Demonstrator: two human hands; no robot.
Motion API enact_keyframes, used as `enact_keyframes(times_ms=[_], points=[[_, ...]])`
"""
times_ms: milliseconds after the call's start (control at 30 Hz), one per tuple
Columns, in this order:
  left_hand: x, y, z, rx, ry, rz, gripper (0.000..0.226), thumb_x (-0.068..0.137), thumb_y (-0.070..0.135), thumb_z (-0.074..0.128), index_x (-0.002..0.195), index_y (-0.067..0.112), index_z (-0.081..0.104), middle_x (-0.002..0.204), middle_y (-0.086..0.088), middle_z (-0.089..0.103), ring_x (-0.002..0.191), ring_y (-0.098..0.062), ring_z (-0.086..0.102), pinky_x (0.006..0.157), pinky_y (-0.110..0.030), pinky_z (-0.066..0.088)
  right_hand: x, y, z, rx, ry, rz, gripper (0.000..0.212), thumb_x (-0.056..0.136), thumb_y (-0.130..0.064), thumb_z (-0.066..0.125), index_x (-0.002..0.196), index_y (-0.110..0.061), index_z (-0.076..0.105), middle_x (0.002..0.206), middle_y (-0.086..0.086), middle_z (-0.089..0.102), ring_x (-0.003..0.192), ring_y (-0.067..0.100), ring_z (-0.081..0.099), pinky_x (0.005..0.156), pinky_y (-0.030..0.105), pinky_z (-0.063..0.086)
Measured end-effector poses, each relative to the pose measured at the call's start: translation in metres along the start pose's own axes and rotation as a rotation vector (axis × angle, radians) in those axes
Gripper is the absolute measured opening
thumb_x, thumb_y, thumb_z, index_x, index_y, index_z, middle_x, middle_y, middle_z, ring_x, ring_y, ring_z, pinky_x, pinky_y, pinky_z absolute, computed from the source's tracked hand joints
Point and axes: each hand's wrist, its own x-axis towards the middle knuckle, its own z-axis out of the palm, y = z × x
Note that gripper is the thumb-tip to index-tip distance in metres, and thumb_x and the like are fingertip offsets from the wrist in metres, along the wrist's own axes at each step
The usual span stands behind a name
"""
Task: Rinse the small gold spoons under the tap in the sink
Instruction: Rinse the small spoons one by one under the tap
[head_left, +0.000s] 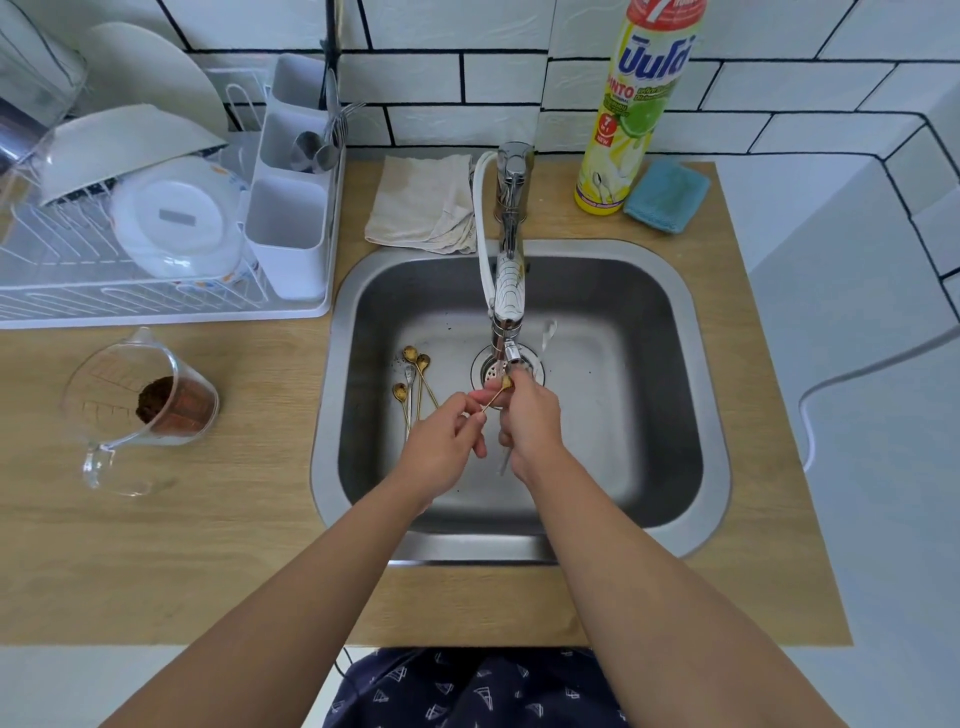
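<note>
Over the drain of the steel sink (675, 395), my left hand (441, 441) pinches the thin handle of a small gold spoon (500, 389). My right hand (530, 421) has its fingertips on the spoon's bowl, right under the tap's spout (506, 332). A thin stream of water runs down past my right hand. Several more gold spoons (415, 374) lie on the sink floor to the left of the drain, with dark specks around them.
A white dish rack (156, 306) with bowls and a cutlery holder stands at the left. A glass measuring jug (145, 405) with brown grounds sits on the wooden counter. Behind the sink lie a cloth (421, 202), a dish soap bottle (639, 104) and a blue sponge (667, 195).
</note>
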Motion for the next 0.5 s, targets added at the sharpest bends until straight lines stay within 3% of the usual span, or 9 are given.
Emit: enact_keyframes(times_ms=[133,267,400,500], points=[[-0.005,-0.004,-0.001,0.006,-0.001,-0.025,0.013,0.105,0.034,0.042,0.101,0.03,0.054,0.069,0.004,0.066,0.052,-0.007,0.047,0.054,-0.03,0.041,0.001,0.0,-0.01,0.208,-0.247,0.106,0.036,0.107,-0.03,0.042,0.108,-0.005,0.069,0.101,0.013,0.081,0.034,0.006,0.023,0.036,0.02,0.023],[-0.007,0.004,-0.006,-0.421,-0.155,-0.26,0.022,0.105,0.037,0.036,0.095,0.023,0.05,0.06,0.005,0.039,0.043,-0.008,0.027,0.039,-0.022,0.024,-0.002,0.006,-0.018,0.282,-0.42,0.115,0.026,0.106,-0.028,0.054,0.127,-0.017,0.064,0.116,0.007,0.078,0.037,0.003,0.025,0.037,0.017,0.024],[-0.008,0.013,-0.014,-0.718,-0.34,-0.414,0.018,0.105,0.032,0.039,0.094,0.021,0.047,0.058,0.006,0.029,0.044,-0.008,0.018,0.04,-0.02,0.013,0.001,0.008,-0.012,0.221,-0.273,-0.004,0.019,0.096,-0.027,0.071,0.113,-0.02,0.065,0.097,0.011,0.08,0.036,0.004,0.03,0.036,0.018,0.029],[-0.009,0.012,-0.015,-0.665,-0.339,-0.469,0.022,0.105,0.036,0.042,0.095,0.018,0.048,0.06,0.005,0.034,0.046,-0.009,0.022,0.04,-0.02,0.015,0.006,0.005,-0.01,0.123,-0.123,-0.075,0.018,0.097,-0.031,0.07,0.088,-0.018,0.062,0.087,0.008,0.081,0.036,0.005,0.024,0.036,0.02,0.025]])
